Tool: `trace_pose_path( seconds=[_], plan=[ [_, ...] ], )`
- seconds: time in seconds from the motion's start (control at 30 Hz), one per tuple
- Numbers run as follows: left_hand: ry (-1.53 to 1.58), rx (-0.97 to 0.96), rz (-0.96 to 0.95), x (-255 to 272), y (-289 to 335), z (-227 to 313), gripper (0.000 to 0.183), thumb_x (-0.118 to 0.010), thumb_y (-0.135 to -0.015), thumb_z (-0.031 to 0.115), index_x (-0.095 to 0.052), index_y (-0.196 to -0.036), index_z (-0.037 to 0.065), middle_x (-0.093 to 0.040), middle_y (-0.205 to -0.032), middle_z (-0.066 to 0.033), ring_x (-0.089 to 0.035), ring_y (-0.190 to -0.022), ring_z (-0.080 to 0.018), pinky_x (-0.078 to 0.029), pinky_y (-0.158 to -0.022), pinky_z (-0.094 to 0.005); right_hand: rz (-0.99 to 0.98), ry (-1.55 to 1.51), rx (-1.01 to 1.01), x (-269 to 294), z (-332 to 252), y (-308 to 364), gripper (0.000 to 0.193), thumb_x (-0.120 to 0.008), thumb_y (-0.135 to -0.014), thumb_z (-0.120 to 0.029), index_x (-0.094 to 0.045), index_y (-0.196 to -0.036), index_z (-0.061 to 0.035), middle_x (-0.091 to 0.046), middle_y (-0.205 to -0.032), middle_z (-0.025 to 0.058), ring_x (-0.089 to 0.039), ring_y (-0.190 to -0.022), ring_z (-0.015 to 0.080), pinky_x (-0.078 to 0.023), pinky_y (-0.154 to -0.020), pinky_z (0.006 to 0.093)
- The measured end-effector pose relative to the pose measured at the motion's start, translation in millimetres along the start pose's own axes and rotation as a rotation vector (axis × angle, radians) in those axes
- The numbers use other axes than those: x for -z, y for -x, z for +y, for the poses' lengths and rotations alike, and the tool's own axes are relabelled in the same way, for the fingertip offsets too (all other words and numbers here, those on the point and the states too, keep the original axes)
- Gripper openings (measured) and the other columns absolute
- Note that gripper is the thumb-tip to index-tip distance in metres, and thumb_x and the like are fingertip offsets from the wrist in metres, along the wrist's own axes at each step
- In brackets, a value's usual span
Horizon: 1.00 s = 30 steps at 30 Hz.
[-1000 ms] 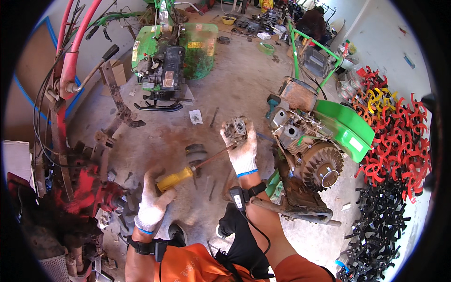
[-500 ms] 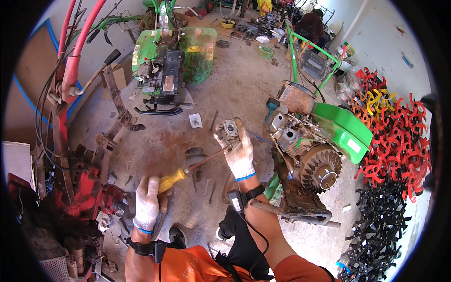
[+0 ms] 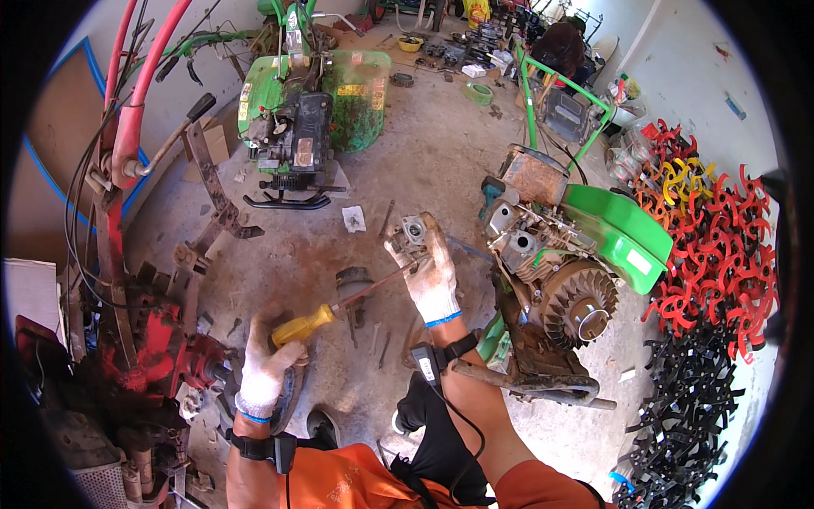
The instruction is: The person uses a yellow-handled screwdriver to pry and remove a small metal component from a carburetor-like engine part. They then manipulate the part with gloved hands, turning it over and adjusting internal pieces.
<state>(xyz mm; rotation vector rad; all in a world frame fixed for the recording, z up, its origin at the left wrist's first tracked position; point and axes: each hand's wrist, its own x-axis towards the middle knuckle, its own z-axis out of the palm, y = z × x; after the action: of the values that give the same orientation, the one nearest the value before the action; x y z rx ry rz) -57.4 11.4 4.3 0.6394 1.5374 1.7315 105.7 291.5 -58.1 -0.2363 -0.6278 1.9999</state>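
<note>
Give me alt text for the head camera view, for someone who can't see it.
A gloved left hand holds a yellow-handled screwdriver, pointed toward a metal part in the gloved right hand. To the right are an engine and piled red parts.

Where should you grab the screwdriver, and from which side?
Probably by its yellow handle, coming from the left: that end is chunky and lies at the left hand. The shaft is thin and slants up to the right hand, which holds a metal part.
</note>
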Motion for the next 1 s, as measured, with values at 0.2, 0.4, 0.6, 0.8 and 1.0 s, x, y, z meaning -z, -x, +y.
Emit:
trace_pose_path(
  seconds=[0.2,0.4,0.6,0.8,1.0],
  plan=[
    [-0.145,0.254,0.007,0.2,4.1,16.1,0.045,-0.064,-0.111,0.026,-0.05,-0.144,-0.001,-0.07,-0.108,-0.0138,-0.061,-0.062,-0.0107,-0.049,-0.054,-0.0259,-0.05,0.01,-0.023,-0.4,-4.5,-0.1,0.048,-0.075,-0.103,-0.032,-0.061,-0.145,-0.0113,-0.071,-0.135,0.0118,-0.07,-0.125,0.0395,-0.058,-0.109,0.0596],
    [-0.15,0.018,-0.021,-14.6,8.5,14.3,0.038,-0.061,-0.112,0.025,-0.061,-0.137,-0.004,-0.065,-0.082,-0.0043,-0.054,-0.054,-0.0085,-0.043,-0.051,-0.0255,0.076,0.023,-0.057,-0.2,-5.2,-1.6,0.048,-0.074,-0.104,-0.036,-0.062,-0.142,-0.0103,-0.072,-0.132,0.0125,-0.071,-0.123,0.0407,-0.059,-0.108,0.0581],
    [-0.196,0.045,0.007,-2.0,11.1,21.5,0.033,-0.062,-0.111,0.021,-0.067,-0.13,-0.006,-0.065,-0.081,-0.0028,-0.053,-0.055,-0.0072,-0.042,-0.051,-0.0249,0.13,-0.232,-0.082,7.5,-6.3,-6.5,0.047,-0.071,-0.105,-0.039,-0.064,-0.136,-0.0046,-0.073,-0.13,0.0157,-0.071,-0.122,0.043,-0.064,-0.102,0.0552],
    [-0.167,0.049,0.037,-10.1,12.1,21.7,0.032,-0.062,-0.111,0.019,-0.067,-0.132,-0.005,-0.064,-0.081,-0.003,-0.053,-0.056,-0.0073,-0.042,-0.051,-0.0251,0.112,-0.284,-0.086,10.9,-6.4,-7.2,0.049,-0.07,-0.104,-0.041,-0.065,-0.135,-0.0027,-0.073,-0.128,0.0162,-0.07,-0.122,0.0439,-0.064,-0.102,0.0544],
    [-0.179,0.049,0.033,-10.1,11.6,21.3,0.031,-0.061,-0.111,0.018,-0.067,-0.132,-0.005,-0.064,-0.081,-0.0032,-0.053,-0.057,-0.0077,-0.042,-0.052,-0.0258,0.052,-0.269,-0.108,5.4,-3.8,-3.6,0.049,-0.07,-0.104,-0.042,-0.066,-0.134,-0.0041,-0.072,-0.131,0.0148,-0.067,-0.128,0.0447,-0.061,-0.107,0.0549]
  ],
)
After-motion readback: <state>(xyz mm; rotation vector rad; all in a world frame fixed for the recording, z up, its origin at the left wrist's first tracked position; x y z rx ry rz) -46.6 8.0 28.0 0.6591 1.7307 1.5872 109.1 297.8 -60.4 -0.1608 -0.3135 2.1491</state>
